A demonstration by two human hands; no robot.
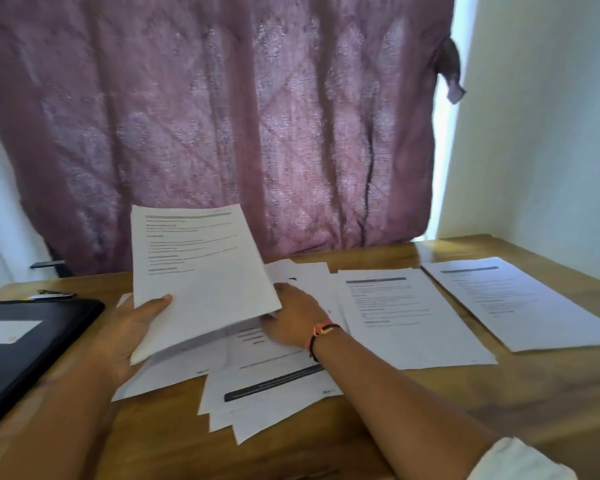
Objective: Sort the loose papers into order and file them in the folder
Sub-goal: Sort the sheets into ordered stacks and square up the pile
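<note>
My left hand [132,332] holds a printed white sheet [201,271] by its lower left corner, thumb on top, lifting it tilted above the table. Under it lies a loose, fanned pile of papers [267,386] on the wooden table [499,393]. My right hand [297,317] reaches under the lifted sheet's right edge and rests on the pile; its fingertips are hidden by the paper. Two separate printed sheets lie flat to the right, one at the middle right [406,317] and one at the far right [520,299]. A black folder [25,344] with a white label lies shut at the left edge.
A purple patterned curtain [222,116] hangs behind the table. A pen or small clip [54,293] lies behind the folder. A white wall [551,116] stands at the right. Bare wood shows at the table's front right.
</note>
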